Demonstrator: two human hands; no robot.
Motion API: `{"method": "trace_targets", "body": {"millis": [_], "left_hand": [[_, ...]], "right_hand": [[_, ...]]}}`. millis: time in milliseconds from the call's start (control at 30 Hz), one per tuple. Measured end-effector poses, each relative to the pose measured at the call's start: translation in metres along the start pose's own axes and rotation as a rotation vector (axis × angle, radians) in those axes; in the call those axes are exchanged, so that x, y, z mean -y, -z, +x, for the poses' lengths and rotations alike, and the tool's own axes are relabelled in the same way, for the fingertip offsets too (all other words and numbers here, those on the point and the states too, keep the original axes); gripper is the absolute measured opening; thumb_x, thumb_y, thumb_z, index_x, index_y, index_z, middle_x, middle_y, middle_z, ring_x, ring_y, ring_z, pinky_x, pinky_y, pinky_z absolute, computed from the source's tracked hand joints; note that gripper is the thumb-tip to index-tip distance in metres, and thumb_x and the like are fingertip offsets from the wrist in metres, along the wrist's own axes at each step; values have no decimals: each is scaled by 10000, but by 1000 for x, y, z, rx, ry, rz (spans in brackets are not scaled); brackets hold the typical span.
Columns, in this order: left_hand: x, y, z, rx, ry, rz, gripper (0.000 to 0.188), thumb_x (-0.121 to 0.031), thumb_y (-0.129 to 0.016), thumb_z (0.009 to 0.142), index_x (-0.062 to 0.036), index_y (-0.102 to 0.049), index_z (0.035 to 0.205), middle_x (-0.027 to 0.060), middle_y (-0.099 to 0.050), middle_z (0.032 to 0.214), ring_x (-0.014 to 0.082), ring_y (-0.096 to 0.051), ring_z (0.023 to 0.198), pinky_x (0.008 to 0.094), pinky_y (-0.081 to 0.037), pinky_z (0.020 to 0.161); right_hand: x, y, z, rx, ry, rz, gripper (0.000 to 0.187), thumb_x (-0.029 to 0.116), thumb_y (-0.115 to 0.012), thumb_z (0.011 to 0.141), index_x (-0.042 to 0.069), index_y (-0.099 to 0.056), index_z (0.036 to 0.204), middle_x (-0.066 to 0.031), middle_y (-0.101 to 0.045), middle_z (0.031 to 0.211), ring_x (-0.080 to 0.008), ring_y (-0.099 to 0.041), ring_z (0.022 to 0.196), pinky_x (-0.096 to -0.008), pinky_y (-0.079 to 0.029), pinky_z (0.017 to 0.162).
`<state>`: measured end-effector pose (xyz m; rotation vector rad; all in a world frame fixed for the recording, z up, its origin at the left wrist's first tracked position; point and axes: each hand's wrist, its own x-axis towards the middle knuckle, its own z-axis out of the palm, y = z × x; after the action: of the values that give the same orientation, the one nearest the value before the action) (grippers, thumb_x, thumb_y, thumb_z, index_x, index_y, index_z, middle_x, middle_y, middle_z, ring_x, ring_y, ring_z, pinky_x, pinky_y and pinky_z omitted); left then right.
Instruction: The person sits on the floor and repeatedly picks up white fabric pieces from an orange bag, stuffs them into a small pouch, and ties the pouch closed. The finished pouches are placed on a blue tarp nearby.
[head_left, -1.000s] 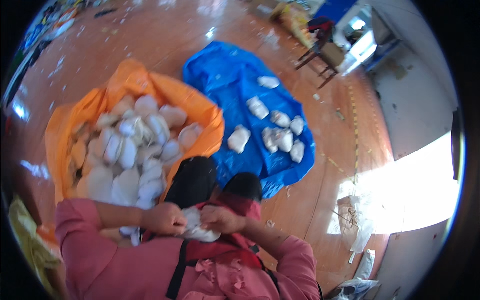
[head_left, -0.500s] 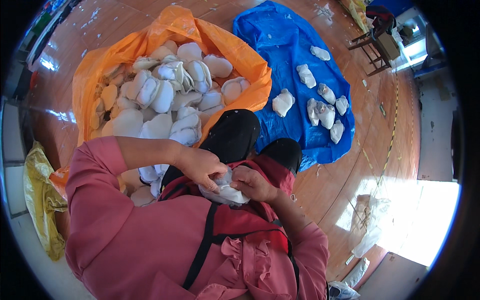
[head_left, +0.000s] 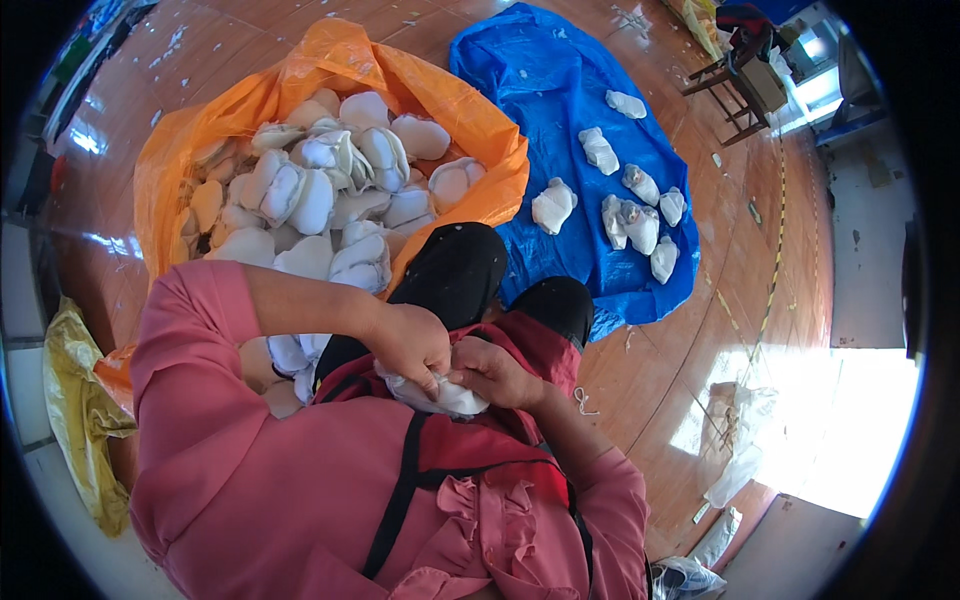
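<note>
A soft white cloth bundle (head_left: 457,399) rests in my lap against the red apron. My left hand (head_left: 410,343) bends over it from the left, its fingers pinched on the top of the cloth. From the right, my right hand (head_left: 494,372) grips the same bundle, thumb and fingers pressed together close to the left fingertips. What exactly lies between the fingertips is too small to make out. In front on the left, an orange sack (head_left: 452,88) stands spread wide, heaped with rounded white and cream padded pieces (head_left: 312,200).
A blue plastic sheet (head_left: 520,75) on the tiled floor, front right, carries several white bundles (head_left: 553,206). A yellow sack (head_left: 75,400) slumps at the far left. A wooden chair (head_left: 735,95) stands back right. Clear plastic bags (head_left: 735,475) lie on the floor at right.
Both hands have drawn closer together over the bundle, the left fingers now pointing down and nearly meeting the right ones. The whole view has shifted slightly.
</note>
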<state>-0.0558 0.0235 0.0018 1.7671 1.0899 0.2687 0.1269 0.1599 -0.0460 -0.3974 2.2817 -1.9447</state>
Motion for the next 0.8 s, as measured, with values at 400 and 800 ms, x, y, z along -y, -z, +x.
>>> {"method": "trace_targets", "body": {"millis": [400, 800], "left_hand": [[-17, -2, -29, -206, 19, -724, 453, -256, -694, 938, 4, -516, 614, -20, -388, 548, 50, -368, 542, 312, -313, 497], [-25, -25, -36, -511, 231, -935, 351, -223, -721, 937, -39, -611, 659, -85, -475, 606, 11, -414, 586, 255, -337, 515]], "right_hand": [[27, 24, 15, 2, 194, -180, 186, 98, -726, 830, 45, -556, 779, -110, -541, 785, -343, -552, 771, -419, -441, 712], [8, 13, 10, -179, 73, 96, 120, 117, -666, 935, 40, -577, 910, -60, -543, 874, -238, -539, 817, -340, -453, 771]]}}
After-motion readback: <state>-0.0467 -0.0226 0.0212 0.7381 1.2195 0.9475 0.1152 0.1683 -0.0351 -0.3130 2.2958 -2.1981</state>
